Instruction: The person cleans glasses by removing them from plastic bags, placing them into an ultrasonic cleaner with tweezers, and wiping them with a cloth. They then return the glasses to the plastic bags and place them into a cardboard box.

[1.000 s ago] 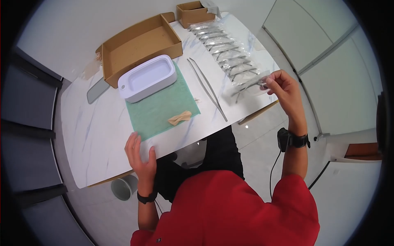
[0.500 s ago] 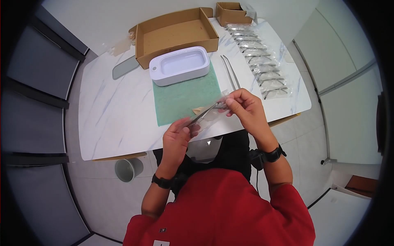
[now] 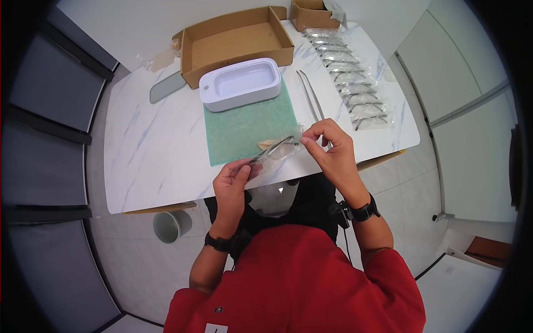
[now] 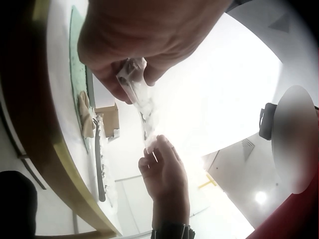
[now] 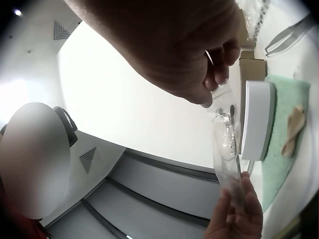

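A clear plastic bag with dark-framed glasses [image 3: 272,151] is stretched between both hands above the front of the green cloth [image 3: 250,130]. The left hand [image 3: 230,186] grips its lower left end, thumb on top. At the other end, the right hand [image 3: 333,152] pinches the bag's edge between thumb and fingertips. In the right wrist view the bagged glasses [image 5: 228,144] hang lengthwise between the hands, and the left wrist view shows the bag [image 4: 134,79] crumpled in the left fingers. A beige cloth piece [image 3: 267,144] lies partly behind the bag.
A white basin [image 3: 241,83] stands on the green cloth's back part, before an open cardboard box [image 3: 233,44]. Tweezers [image 3: 311,94] lie right of the cloth. Several bagged glasses [image 3: 355,89] line the right side; a small box [image 3: 313,16] stands behind. A grey lid [image 3: 166,87] lies left.
The right hand has brought the bagged glasses from the right side to the middle, where the left hand took hold of the other end. Since then the right fingers have shifted to the bag's edge.
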Demonstrator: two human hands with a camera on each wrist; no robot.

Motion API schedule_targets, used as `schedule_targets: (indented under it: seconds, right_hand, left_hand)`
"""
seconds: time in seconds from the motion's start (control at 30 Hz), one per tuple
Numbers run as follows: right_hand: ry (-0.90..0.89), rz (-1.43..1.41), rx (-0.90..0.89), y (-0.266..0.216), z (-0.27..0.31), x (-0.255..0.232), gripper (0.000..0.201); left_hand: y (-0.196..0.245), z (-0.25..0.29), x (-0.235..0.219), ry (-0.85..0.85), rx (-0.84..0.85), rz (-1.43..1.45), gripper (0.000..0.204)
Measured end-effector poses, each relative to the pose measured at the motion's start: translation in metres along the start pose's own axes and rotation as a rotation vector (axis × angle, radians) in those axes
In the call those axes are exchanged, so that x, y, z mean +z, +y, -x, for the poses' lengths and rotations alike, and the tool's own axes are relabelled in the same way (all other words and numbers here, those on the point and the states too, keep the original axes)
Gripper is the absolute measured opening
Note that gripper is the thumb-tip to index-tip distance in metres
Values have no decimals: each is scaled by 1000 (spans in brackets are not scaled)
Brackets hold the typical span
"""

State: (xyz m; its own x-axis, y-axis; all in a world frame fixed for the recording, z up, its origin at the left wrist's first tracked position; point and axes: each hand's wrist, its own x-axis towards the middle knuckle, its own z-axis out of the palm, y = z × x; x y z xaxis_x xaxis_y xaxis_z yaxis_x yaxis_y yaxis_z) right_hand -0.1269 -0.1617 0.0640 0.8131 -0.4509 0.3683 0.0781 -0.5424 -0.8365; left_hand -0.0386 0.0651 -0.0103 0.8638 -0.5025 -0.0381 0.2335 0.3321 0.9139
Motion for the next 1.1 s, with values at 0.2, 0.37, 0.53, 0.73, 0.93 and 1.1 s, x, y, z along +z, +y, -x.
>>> schedule_targets:
  seconds: [0.2,0.37,0.53,0.73,0.93,1.1]
  right_hand:
    - [-16,-37,71,10,1,1,8]
    - [-157,-74,216,15,3,-6,9]
    - [-240,-229,323,23,0,-11,10]
    - [-344,-586,420,30,-2,-17,15]
    - [-414,-495,377,27,-1,-20,16]
    - [-503,-435,396,31,-3,-25,17]
  left_hand:
    - [0,-2,2,45,45,-106,18]
    - [-2,-5,0,60,44,-130,16]
    - [0,-6,-2,43,13,-99,15]
    - [3,-9,-6,-5,-35,-89,17]
    - [3,-10,-11,-51,-110,-31,16]
    - [4,-9,-11,-57,-111,-49,15]
